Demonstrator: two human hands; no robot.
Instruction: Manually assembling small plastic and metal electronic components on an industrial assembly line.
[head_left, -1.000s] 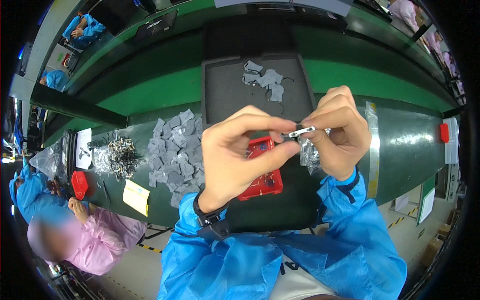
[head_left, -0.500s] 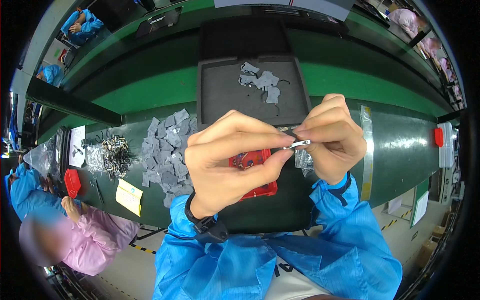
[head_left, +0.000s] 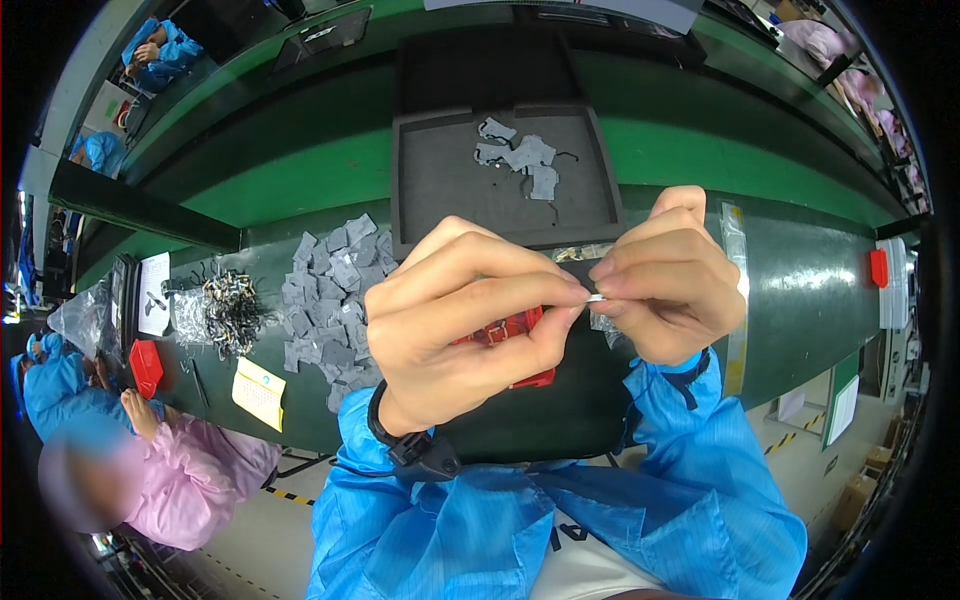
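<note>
While most of it is hidden by fingertips, a small, thin white part (head_left: 596, 298) is held level above the worktop (head_left: 810, 280), a dark green, glossy surface. Its near-nine-o'clock end is pinched by the bare left hand (head_left: 470, 310), whose grip is closed with thumb and forefinger brought together; its three-o'clock end is clamped likewise in the grip of the bare right hand (head_left: 675, 290). The two sets of fingertips are brought almost against each other.

From the part, a red plastic box (head_left: 541, 378) with small pieces inside is partly covered by the left hand at eight o'clock. Crumpled clear plastic film (head_left: 608, 326) is seen at five o'clock, beside the right hand. At eleven o'clock a shallow black tray (head_left: 440, 190) is placed, on which flat grey pieces (head_left: 530, 152) with thin black leads are gathered. At nine o'clock a loose heap of flat grey squares (head_left: 330, 310) is spread, and beyond it a tangled bundle of dark and brassy leads (head_left: 232, 315) is laid. Between eight and nine, a pale yellow paper sheet (head_left: 258, 393) is set down. At eight, farther out, a pink-sleeved co-worker (head_left: 205, 480) is seated.
</note>
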